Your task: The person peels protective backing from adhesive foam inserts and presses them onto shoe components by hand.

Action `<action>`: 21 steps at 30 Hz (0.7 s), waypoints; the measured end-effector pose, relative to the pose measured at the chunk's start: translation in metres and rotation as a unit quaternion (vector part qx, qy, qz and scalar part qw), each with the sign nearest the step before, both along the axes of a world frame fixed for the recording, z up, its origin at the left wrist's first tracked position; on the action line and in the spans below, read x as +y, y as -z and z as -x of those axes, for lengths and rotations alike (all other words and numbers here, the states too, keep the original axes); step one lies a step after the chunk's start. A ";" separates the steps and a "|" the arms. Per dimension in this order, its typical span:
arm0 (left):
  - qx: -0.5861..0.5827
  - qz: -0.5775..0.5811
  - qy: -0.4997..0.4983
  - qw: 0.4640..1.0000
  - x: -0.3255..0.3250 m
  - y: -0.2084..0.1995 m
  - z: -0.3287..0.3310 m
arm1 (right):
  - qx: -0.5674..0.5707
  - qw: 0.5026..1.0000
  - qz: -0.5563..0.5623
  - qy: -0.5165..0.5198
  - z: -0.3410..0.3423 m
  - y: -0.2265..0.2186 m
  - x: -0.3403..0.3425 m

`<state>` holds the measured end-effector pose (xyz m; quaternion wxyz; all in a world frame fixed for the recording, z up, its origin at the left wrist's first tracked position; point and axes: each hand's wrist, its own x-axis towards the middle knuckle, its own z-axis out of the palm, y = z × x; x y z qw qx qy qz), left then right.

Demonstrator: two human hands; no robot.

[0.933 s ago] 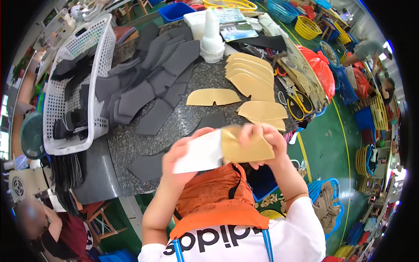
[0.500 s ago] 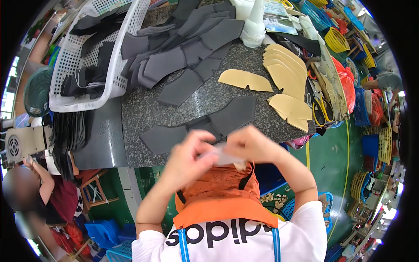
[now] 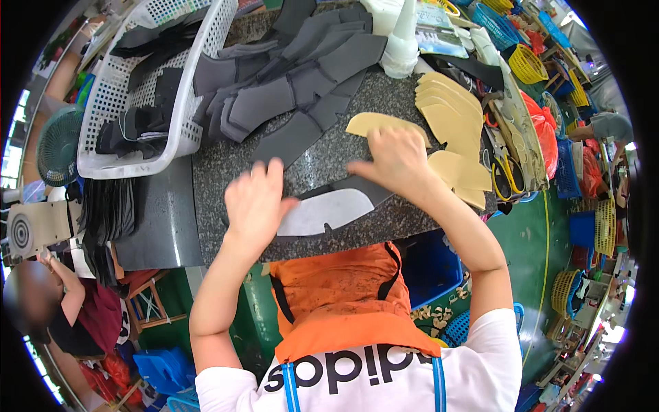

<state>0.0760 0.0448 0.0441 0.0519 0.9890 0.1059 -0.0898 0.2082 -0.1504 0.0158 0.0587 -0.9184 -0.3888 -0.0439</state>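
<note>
A curved white piece point(image 3: 326, 213) with a small notch in its lower edge lies on a dark grey foam-like panel point(image 3: 358, 189) at the table's near edge. My left hand point(image 3: 252, 206) is open, fingers spread, its thumb by the white piece's left end. My right hand point(image 3: 398, 159) is open too, thumb stretched out to the left, fingertips over a curved tan piece point(image 3: 367, 122). Whether those fingers press on the tan piece or hover cannot be made out. A fanned stack of tan pieces point(image 3: 449, 113) lies to the right, with more tan pieces point(image 3: 463, 172) nearer me.
Dark panels point(image 3: 261, 103) lie piled at the back. Left of them stands a white perforated basket point(image 3: 89, 147) holding dark pieces. A white bottle point(image 3: 399, 55) stands at the back, yellow-handled scissors point(image 3: 506, 175) at the right. Another person point(image 3: 89, 309) is at the far left.
Both hands were close together at the near edge, holding something whitish. They have parted and moved forward over the table. The white piece now lies flat on the dark panel.
</note>
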 end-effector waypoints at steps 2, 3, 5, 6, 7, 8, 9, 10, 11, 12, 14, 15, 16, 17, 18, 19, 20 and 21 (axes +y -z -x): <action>-0.178 -0.005 0.106 0.978 -0.015 0.001 -0.036 | -0.129 0.989 -0.045 -0.054 -0.016 0.009 0.010; -0.245 -0.073 0.140 0.957 -0.024 0.026 -0.063 | -0.137 0.989 0.045 -0.043 -0.022 0.029 0.021; -0.275 -0.116 0.129 0.946 -0.010 0.071 -0.097 | -0.120 0.979 0.154 -0.065 -0.023 0.030 0.047; -0.237 -0.076 0.099 0.963 -0.002 0.084 -0.103 | -0.124 0.978 0.152 -0.069 -0.019 0.018 0.045; -0.274 -0.014 0.122 0.954 0.005 0.086 -0.105 | -0.044 0.990 0.083 -0.105 -0.017 -0.002 0.025; -0.278 0.071 0.129 0.949 0.007 0.078 -0.104 | 0.033 0.990 0.013 -0.139 -0.017 -0.019 0.000; -0.279 0.144 0.114 0.943 0.010 0.067 -0.092 | 0.009 0.980 -0.031 -0.198 -0.011 -0.026 -0.028; -0.278 0.214 0.097 0.931 0.014 0.058 -0.077 | -0.017 0.963 -0.076 -0.257 -0.005 -0.030 -0.054; -0.293 0.216 0.105 0.926 0.019 0.052 -0.054 | 0.020 0.969 -0.076 -0.234 0.004 -0.031 -0.077; -0.307 0.226 0.122 0.916 0.017 0.050 -0.034 | 0.056 0.976 -0.071 -0.199 0.016 -0.032 -0.100; -0.282 0.179 0.174 0.926 0.006 0.043 0.009 | 0.073 0.984 -0.051 -0.153 0.037 -0.022 -0.129; -0.246 0.174 0.205 0.931 0.001 0.048 0.033 | 0.090 0.989 -0.038 -0.114 0.046 -0.016 -0.136; -0.212 0.166 0.234 0.934 -0.003 0.054 0.050 | 0.091 0.989 -0.038 -0.111 0.050 -0.012 -0.135; -0.195 0.137 0.241 0.941 -0.009 0.058 0.060 | 0.085 0.994 0.007 -0.073 0.054 -0.006 -0.130; -0.179 0.108 0.248 0.946 -0.014 0.059 0.067 | 0.078 0.995 0.053 -0.033 0.057 0.000 -0.125; -0.178 0.119 0.240 0.947 -0.016 0.059 0.068 | -0.044 0.996 0.047 -0.060 0.059 0.010 -0.123; -0.177 0.120 0.246 0.945 -0.017 0.055 0.069 | -0.043 0.997 0.047 -0.054 0.062 0.011 -0.122; -0.183 0.155 0.214 0.947 -0.022 0.044 0.069 | -0.028 0.997 0.059 -0.033 0.066 0.012 -0.120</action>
